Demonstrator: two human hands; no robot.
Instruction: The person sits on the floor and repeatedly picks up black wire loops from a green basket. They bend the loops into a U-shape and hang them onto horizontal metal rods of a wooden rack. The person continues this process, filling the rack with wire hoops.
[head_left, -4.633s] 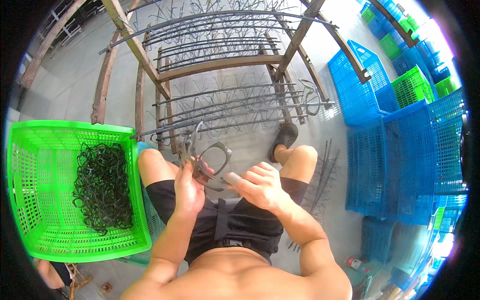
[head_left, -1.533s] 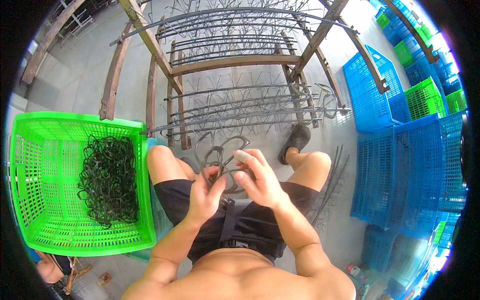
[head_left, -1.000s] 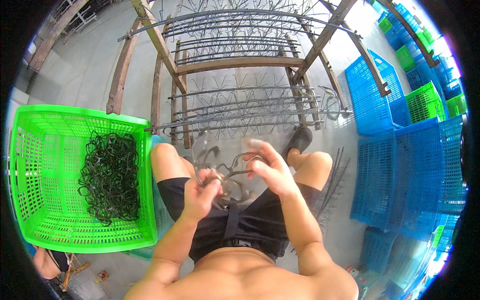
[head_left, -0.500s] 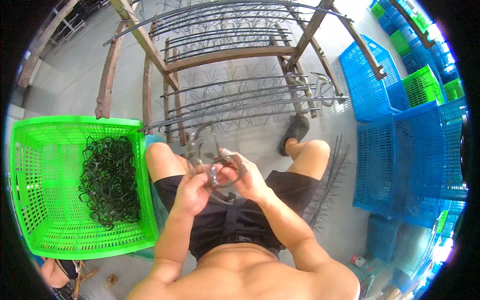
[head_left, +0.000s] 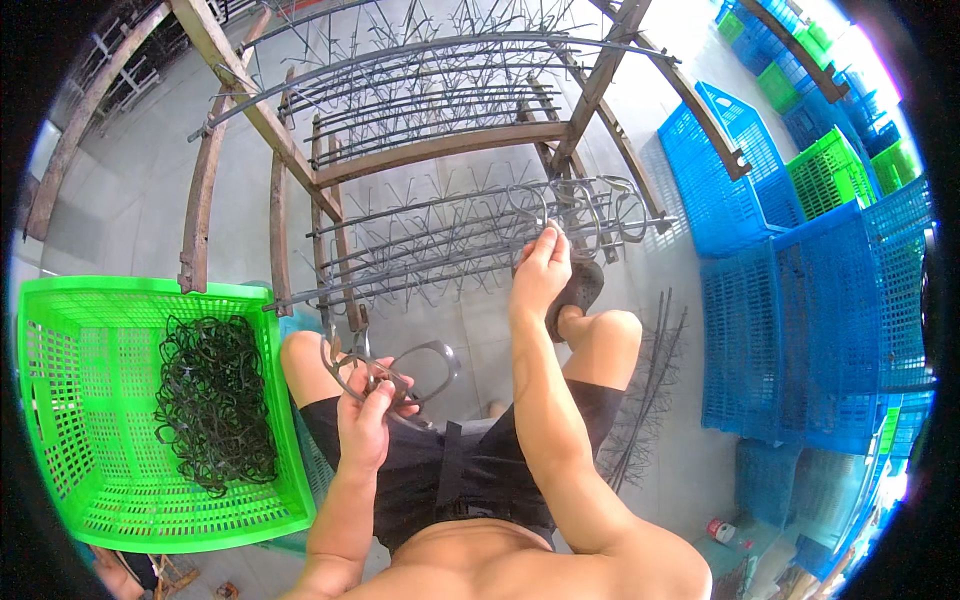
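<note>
My left hand [head_left: 368, 415] is closed around a few dark, glossy eyeglass frames [head_left: 441, 372], held above my lap. Their rims stick out on both sides of the fingers. Farther forward and right, my right hand [head_left: 543, 268] pinches another eyeglass frame [head_left: 522, 201] at the hooked rod [head_left: 470, 237] of the rack. More frames [head_left: 628, 212] hang at the right end of that rod. To my left, a green plastic crate [head_left: 80, 400] holds a tangled heap of black frames [head_left: 215, 400].
A wooden rack [head_left: 440, 152] with several rows of hooked rods stands ahead. Blue crates [head_left: 790, 330] are stacked at the right, with a green crate [head_left: 830, 175] among them. Thin spiky rods [head_left: 650, 390] lie on the floor beside my right leg.
My hands have parted. The right one has reached forward and right to the rod with a frame; the left keeps the others over my lap. The view has shifted slightly.
</note>
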